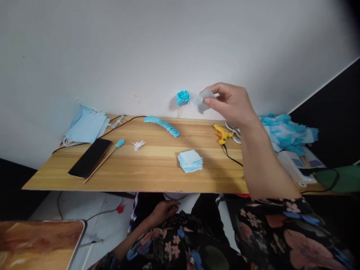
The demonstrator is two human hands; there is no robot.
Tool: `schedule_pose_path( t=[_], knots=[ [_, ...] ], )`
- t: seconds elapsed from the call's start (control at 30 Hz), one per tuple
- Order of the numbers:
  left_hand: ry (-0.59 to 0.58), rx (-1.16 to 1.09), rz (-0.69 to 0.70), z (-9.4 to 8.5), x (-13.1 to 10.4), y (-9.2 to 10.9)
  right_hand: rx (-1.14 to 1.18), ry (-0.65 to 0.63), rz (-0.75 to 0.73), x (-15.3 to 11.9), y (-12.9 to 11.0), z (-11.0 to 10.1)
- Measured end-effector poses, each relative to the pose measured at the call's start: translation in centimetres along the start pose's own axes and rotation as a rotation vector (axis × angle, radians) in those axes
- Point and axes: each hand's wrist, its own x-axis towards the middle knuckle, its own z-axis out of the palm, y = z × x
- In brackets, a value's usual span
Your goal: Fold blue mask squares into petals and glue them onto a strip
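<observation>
My right hand [229, 98] is raised above the back of the table, close to the wall. Its thumb and fingers pinch a thin, pale piece of mask fabric [203, 101], slightly blurred. Just left of it, a blue rolled fabric rose [183, 98] stands upright on a thin stem against the wall. Below, a stack of cut mask fabric squares [190, 161] lies near the table's front edge. My left hand [165, 210] rests on my lap under the table edge, holding nothing, its fingers loosely extended.
On the wooden table [157, 176] lie face masks [87, 125], a black phone [90, 157], a stick with a blue tip [104, 164], white scraps [138, 145] and a pleated blue strip [162, 125]. To the right are a yellow glue gun [223, 134], scissors [235, 133] and a blue fabric heap [287, 131].
</observation>
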Motion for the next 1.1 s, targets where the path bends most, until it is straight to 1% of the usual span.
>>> schedule_pose_path(
  t=[0.07, 0.13, 0.2, 0.27, 0.33, 0.4, 0.47, 0.6, 0.67, 0.7, 0.73, 0.8, 0.83, 0.87, 0.93, 1.0, 1.07, 1.1],
  knots=[
    [-0.016, -0.112, 0.008, -0.4, -0.6, 0.9, -0.023, -0.04, 0.015, -0.1, 0.2, 0.4],
    [-0.027, -0.234, 0.02, -1.3, -1.6, 1.9, 0.025, -0.041, 0.022, -0.3, 0.3, 0.6],
    [-0.046, -0.318, 0.027, -2.6, -2.7, 3.2, 0.125, -0.026, 0.018, -0.4, 0.6, 0.7],
    [-0.088, -0.348, 0.034, -4.2, -3.8, 4.6, 0.205, -0.024, 0.018, -0.2, 1.1, 1.0],
    [-0.106, -0.377, 0.026, -5.6, -4.7, 5.8, 0.18, -0.041, 0.034, 0.0, 1.9, 1.5],
    [-0.106, -0.4, 0.028, -6.4, -5.1, 6.3, 0.098, -0.061, 0.047, 0.2, 2.6, 2.2],
    [-0.098, -0.402, 0.032, -6.4, -5.3, 6.0, 0.076, -0.067, 0.045, 0.2, 3.2, 2.7],
    [-0.121, -0.437, 0.039, -5.2, -5.4, 4.7, 0.221, -0.06, 0.041, 0.2, 3.9, 2.9],
    [-0.148, -0.49, 0.058, -5.0, -5.7, 4.9, 0.2, -0.089, 0.048, 0.2, 4.4, 2.9],
    [-0.152, -0.51, 0.065, -5.2, -6.1, 5.5, 0.134, -0.117, 0.051, 0.2, 4.6, 2.9],
    [-0.154, -0.518, 0.062, -5.7, -6.5, 6.4, 0.037, -0.148, 0.053, 0.2, 4.8, 3.0],
    [-0.155, -0.516, 0.066, -7.4, -7.6, 9.0, -0.166, -0.198, 0.046, 0.2, 4.9, 3.1],
    [-0.149, -0.515, 0.118, -8.4, -8.2, 10.4, -0.227, -0.212, 0.038, 0.2, 4.8, 3.1],
    [-0.17, -0.498, 0.194, -9.6, -8.8, 11.9, -0.245, -0.22, 0.031, 0.1, 4.6, 3.1],
    [-0.172, -0.455, 0.28, -12.1, -9.5, 14.7, -0.171, -0.234, 0.017, 0.0, 4.0, 2.9],
    [-0.131, -0.419, 0.378, -14.4, -9.3, 17.1, -0.079, -0.247, 0.006, 0.0, 3.4, 2.8],
    [0.006, -0.37, 0.437, -16.3, -8.0, 19.1, -0.101, -0.237, -0.001, 0.0, 3.0, 2.6],
    [0.103, -0.338, 0.451, -17.0, -6.9, 20.0, -0.158, -0.22, -0.005, 0.0, 3.0, 2.5]
  ],
)
